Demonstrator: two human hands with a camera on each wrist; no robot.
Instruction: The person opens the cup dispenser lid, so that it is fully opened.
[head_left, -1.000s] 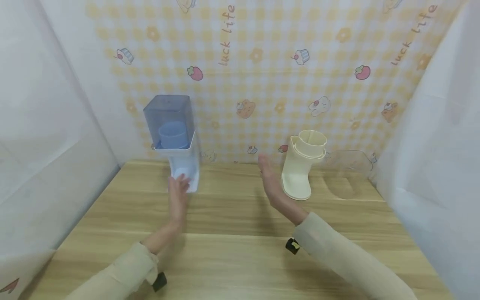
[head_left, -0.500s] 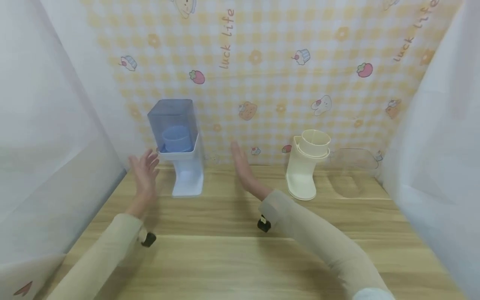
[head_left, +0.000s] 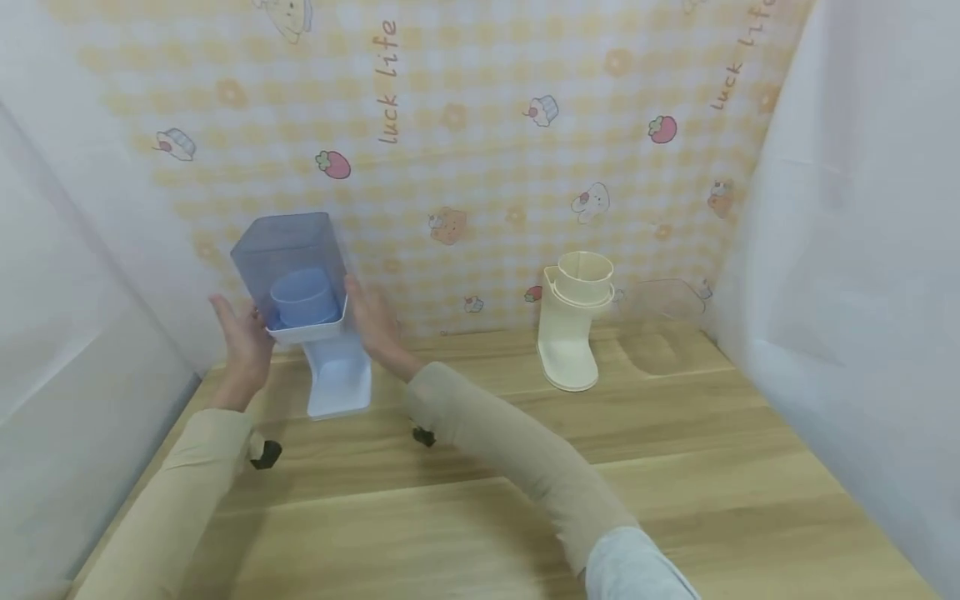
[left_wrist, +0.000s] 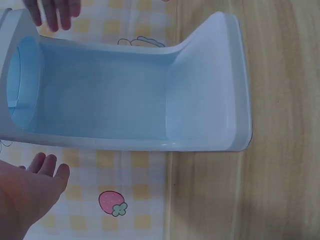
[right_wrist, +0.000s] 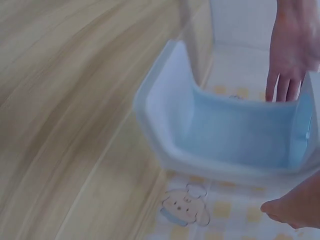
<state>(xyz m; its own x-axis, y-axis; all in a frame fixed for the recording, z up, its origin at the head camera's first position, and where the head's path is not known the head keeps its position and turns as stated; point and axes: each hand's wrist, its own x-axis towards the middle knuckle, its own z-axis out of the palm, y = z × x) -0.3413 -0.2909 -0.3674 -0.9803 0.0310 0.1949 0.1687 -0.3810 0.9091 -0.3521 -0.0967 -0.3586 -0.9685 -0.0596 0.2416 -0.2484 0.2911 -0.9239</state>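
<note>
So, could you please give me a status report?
Left grip, right grip flanking blue dispenser, contact unclear. Dispenser upright. Cream dispenser aside, not in the way.

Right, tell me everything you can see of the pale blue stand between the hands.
The pale blue stand looks like plastic. Its column joins a flat, round-cornered foot to a rimmed top, which bears a see-through greyish box over a round blue collar. It stands upright on the wooden table, near the patterned backdrop. The left hand and right hand flank it; whether either touches it isn't clear.
</note>
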